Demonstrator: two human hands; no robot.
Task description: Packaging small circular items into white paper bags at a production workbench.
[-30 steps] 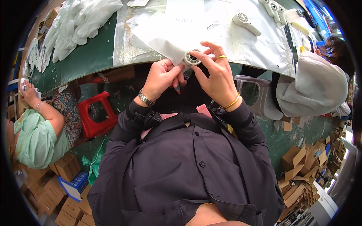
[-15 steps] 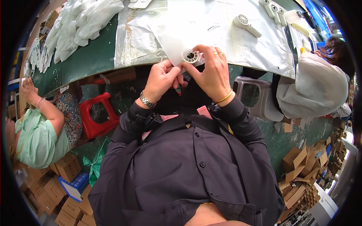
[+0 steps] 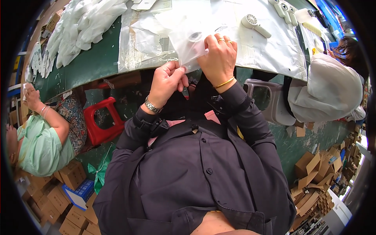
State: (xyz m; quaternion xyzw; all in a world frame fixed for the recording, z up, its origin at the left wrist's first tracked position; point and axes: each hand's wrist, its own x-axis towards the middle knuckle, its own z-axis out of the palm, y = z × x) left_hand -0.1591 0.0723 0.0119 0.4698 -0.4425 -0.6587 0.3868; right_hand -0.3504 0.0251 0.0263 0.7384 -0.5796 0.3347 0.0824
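A translucent plastic bag (image 3: 185,50) hangs between my hands at the front edge of the table. Through its film shows the round head of a small handheld fan (image 3: 194,37), blurred by the plastic. My left hand (image 3: 168,80) is closed, pinching the bag's lower corner between thumb and fingers. On the other side, my right hand (image 3: 217,56) has its fingers curled over the bag's right edge; its fingertips are partly hidden. Another pale handheld fan (image 3: 255,26) lies on the sheeted table to the right, with a round slotted head and a short handle.
White plastic bags (image 3: 84,29) are heaped on the green table (image 3: 92,58) at left. Several pale fans (image 3: 285,11) lie far right. Co-workers sit on both sides, near a red stool (image 3: 103,117) and a grey stool (image 3: 270,102). Cardboard boxes (image 3: 72,174) stand behind.
The fan head, bare at the bag's edge before, is now seen through the film, farther up the table. My right hand has shifted up and lies over the bag's right side.
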